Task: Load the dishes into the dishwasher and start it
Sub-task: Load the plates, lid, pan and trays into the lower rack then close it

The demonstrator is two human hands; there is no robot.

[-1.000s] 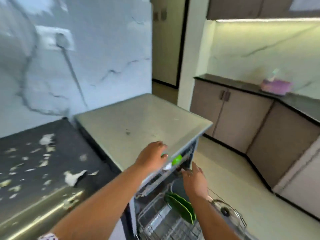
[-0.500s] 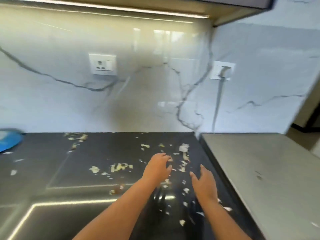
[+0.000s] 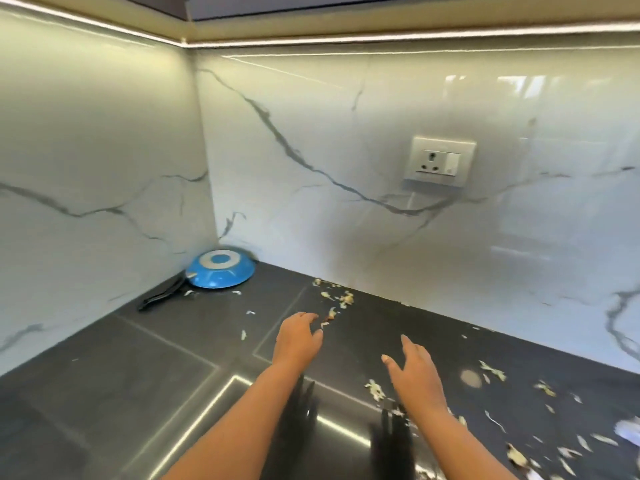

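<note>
A blue frying pan (image 3: 220, 269) lies upside down in the far left corner of the dark countertop (image 3: 121, 375), its black handle (image 3: 161, 298) pointing toward me. My left hand (image 3: 298, 339) hovers over the middle of the counter with loosely curled fingers and holds nothing. My right hand (image 3: 415, 368) is beside it to the right, fingers spread, also holding nothing. The pan is well to the left of and beyond both hands. The dishwasher is out of view.
Pale food scraps (image 3: 341, 296) are scattered over the counter, thickest at the right (image 3: 519, 455). White marble walls meet in the corner behind the pan. A wall socket (image 3: 439, 161) sits on the back wall. A light strip runs under the cabinets above.
My view has swung left from the open dishwasher across the counter to the corner. The blue pan has come into view. Both hands stay out in front, holding nothing.
</note>
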